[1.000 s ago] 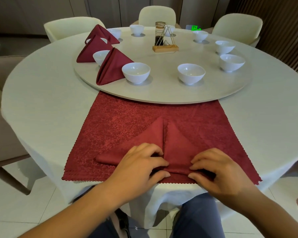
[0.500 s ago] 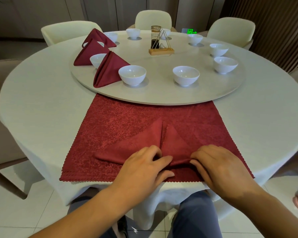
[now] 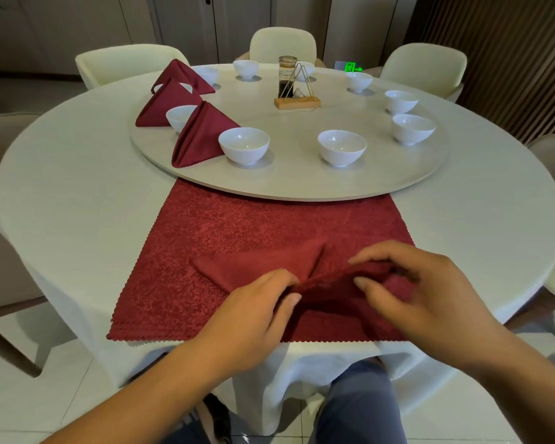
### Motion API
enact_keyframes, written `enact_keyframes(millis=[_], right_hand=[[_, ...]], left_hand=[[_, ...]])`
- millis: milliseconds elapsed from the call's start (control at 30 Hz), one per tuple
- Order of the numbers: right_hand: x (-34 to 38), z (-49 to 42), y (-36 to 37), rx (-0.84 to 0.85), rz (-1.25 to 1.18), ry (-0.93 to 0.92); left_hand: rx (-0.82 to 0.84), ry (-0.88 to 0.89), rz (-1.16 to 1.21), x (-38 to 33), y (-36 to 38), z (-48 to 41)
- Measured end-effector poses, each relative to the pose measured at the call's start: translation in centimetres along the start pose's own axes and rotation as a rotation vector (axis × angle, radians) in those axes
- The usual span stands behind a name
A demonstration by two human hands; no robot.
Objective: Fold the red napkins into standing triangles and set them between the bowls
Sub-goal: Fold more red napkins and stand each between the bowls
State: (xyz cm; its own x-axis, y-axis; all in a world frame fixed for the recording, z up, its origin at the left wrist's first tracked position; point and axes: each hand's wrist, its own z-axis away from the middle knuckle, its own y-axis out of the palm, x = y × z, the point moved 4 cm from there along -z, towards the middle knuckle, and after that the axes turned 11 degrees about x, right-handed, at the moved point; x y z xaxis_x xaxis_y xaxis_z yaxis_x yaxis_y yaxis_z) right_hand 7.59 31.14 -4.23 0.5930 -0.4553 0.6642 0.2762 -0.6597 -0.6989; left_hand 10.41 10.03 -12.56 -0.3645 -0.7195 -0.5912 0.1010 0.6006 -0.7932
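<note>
Both hands pinch the half-folded red cloth napkin that lies near the front edge of the table. The left hand curls thumb and fingers on the middle of the fold, and the right hand holds the right flap a little raised between thumb and bent fingers. This flap is blurred and the hands cover its lower part, so its exact shape is hard to make out; the left flap lies flat and ends in a point. Everything rests on the large round table with a white cloth. On its far half sits the wide pale round turntable. Cream padded chairs stand around the far side, and those at the left and right borders are cut off. A stack of flat red patterned napkins with zigzag edges lies under the half-folded one; its far edge is hidden below the turntable rim, and how many it holds I cannot tell. Three standing red napkin triangles are on the left part of the turntable, set among small white bowls that follow the rim. The bowl behind the nearest triangle is half hidden. A wooden stand with a glass jar sits near the middle and covers most of one far bowl. A small green sign glows beyond the table, too small to read.
</note>
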Motion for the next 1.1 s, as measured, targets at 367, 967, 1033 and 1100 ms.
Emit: enact_keyframes(millis=[367,967,1033,1100], right_hand=[[-2.4,-7.3,4.2,0.390,-0.194,0.069],[-5.8,-5.9,7.1,0.387,0.079,0.198],[-5.7,-6.2,7.2,0.402,0.079,0.190],[-5.7,-6.4,7.2,0.418,0.085,0.192]], left_hand=[[-0.127,-0.174,0.613,1.8,-0.6,0.1],[-0.385,-0.391,0.575,5.0,-2.4,-0.8],[-0.381,-0.403,0.484,5.0,-2.7,-0.6],[-0.367,-0.429,0.423,5.3,-2.9,-0.5]])
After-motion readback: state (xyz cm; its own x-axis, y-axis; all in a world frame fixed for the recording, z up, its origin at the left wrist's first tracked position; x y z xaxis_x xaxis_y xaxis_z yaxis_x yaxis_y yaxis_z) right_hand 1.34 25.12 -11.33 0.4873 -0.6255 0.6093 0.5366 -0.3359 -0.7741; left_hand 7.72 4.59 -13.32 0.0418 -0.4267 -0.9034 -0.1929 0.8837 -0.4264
